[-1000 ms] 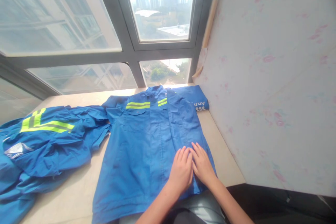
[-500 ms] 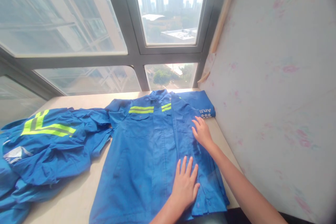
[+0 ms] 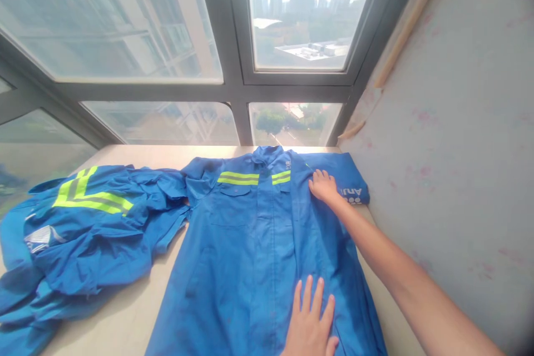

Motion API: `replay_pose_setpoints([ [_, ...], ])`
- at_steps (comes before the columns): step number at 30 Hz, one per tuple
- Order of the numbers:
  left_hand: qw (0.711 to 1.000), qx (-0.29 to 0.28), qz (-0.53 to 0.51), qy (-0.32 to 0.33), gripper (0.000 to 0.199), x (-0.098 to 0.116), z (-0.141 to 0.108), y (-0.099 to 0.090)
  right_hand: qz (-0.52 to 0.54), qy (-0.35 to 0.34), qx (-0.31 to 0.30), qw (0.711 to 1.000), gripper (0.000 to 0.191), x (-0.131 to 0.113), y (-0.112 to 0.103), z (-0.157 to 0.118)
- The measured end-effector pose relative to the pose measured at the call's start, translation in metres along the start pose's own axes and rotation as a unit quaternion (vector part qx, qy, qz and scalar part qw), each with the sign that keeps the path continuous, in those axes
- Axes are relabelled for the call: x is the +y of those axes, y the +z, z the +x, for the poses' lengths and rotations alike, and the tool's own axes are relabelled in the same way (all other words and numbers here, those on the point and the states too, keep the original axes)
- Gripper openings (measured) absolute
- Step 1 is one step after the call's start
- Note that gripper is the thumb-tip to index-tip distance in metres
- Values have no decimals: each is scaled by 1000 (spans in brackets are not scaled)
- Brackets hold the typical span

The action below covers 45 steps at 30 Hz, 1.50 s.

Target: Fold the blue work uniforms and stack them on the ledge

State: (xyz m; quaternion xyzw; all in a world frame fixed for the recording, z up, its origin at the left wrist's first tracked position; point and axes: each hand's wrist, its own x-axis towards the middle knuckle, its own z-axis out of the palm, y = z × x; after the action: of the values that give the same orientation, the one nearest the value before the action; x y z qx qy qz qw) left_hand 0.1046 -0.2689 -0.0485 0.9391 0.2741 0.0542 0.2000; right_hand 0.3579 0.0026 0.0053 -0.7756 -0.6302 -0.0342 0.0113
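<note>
A blue work jacket (image 3: pixel 233 267) with yellow-and-grey reflective strips lies front up, its collar toward the window. One of its sleeves is folded down along the right side of the front. My left hand (image 3: pixel 311 320) rests flat on the lower front, fingers spread, its wrist cut off by the bottom edge. Near the right shoulder, my right hand (image 3: pixel 323 184) lies palm down on the cloth, its fingers slightly bent and close together. Beside that hand is a folded blue garment (image 3: pixel 352 169) with white lettering, partly covered by the jacket.
A second, crumpled blue garment (image 3: pixel 104 239) with reflective strips lies to the left, against the jacket's left sleeve. Both are on a pale wooden surface (image 3: pixel 120 303). A window frame (image 3: pixel 233 86) stands behind it, and a flowered wall (image 3: pixel 450 150) bounds the right side.
My right hand has slid up the folded sleeve toward the shoulder, its fingers drawing closer together. My left hand stays spread on the front. The view has shifted, so things appear farther right.
</note>
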Motion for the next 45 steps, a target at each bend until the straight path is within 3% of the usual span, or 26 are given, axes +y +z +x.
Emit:
replay_pose_setpoints([
  [4,1000,-12,-27,-11,78,6,0,-3,4,34,72,997,41,-4,-13,16],
  [8,995,7,-91,-45,72,9,-4,-29,64,-43,138,987,48,-23,-19,1],
  [12,978,87,-129,-139,50,-23,-20,-70,168,-119,137,969,50,-53,-5,-68],
  [14,965,136,-92,-207,43,-56,-40,-88,215,-137,131,958,48,-65,8,-115],
  [17,927,188,3,-324,41,-111,-88,-109,267,-153,118,944,43,-77,27,-186],
  [21,835,184,102,-508,48,-160,-170,-126,286,-176,104,936,37,-92,42,-259],
  [24,808,148,60,-568,50,-172,-214,-132,277,-195,99,935,38,-102,42,-290],
  [27,798,126,-71,-585,48,-172,-230,-137,269,-195,98,938,40,-111,34,-299],
  [32,802,150,-267,-512,42,-162,-223,-154,252,-168,101,948,41,-113,19,-289],
  [35,799,127,-333,-484,49,-157,-223,-163,239,-156,108,952,41,-111,15,-285],
  [38,806,92,-214,-544,43,-155,-228,-168,227,-150,112,956,41,-112,16,-285],
  [41,782,75,-38,-617,35,-156,-225,-171,224,-154,110,956,40,-122,19,-285],
  [45,814,118,-53,-566,35,-166,-194,-177,230,-175,103,952,40,-150,16,-274],
])
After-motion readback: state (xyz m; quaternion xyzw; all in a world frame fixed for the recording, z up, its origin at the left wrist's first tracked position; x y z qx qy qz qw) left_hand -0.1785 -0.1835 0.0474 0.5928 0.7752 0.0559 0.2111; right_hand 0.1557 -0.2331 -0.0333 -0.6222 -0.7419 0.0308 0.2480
